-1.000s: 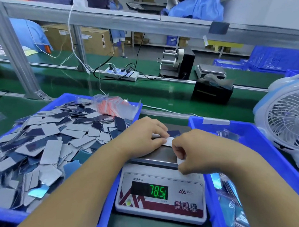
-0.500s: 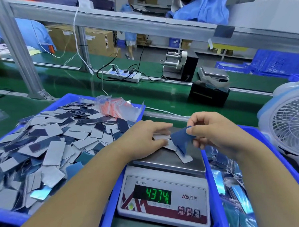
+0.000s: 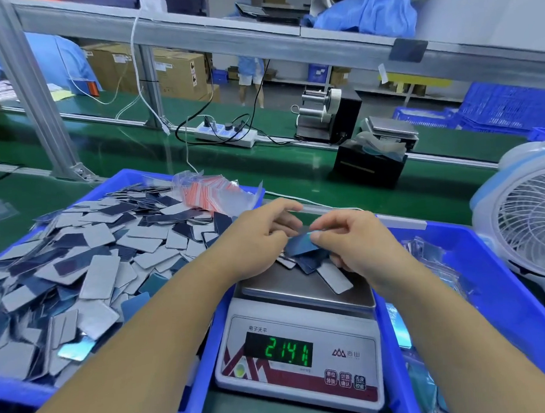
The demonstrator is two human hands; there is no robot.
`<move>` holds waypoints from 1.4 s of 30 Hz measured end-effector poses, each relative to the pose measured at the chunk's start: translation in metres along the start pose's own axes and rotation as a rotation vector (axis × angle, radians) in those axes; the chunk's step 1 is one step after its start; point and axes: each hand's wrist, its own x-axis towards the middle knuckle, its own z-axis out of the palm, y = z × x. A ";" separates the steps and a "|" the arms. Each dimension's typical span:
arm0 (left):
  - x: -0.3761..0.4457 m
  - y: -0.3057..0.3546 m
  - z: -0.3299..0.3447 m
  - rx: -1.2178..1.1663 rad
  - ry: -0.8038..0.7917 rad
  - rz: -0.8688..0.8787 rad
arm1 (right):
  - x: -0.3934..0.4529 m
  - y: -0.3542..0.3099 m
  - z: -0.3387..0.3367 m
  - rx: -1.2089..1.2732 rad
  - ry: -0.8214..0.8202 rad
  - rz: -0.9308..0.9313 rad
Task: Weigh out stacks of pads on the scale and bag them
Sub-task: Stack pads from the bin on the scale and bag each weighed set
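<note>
Item 1, scale [image 3: 298, 358]: I read roughly 214 (last digit unclear), with a few pads [image 3: 333, 277] lying loose on its pan. Item 2, right hand [image 3: 357, 243]: fingers pinching a blue pad [image 3: 301, 245]. Item 3, left hand [image 3: 257, 241]: fingers curled beside that pad; grip uncertain. Item 4, bags [image 3: 214, 193] atop the left bin [image 3: 132, 176]: bagging not begun, most pads unweighed.

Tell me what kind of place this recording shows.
Probably a factory packing line: a green conveyor belt, blue bins of loose pads, and a digital scale at the worker's station.
</note>
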 end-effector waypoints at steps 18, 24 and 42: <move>0.019 0.021 -0.006 0.614 -0.239 -0.257 | -0.015 -0.008 -0.032 -0.784 -0.213 0.138; 0.029 0.030 -0.010 0.653 -0.361 -0.317 | -0.016 -0.007 -0.037 -0.706 -0.264 0.104; 0.029 0.033 -0.017 0.605 -0.384 -0.342 | -0.008 -0.007 -0.009 -0.642 -0.120 -0.382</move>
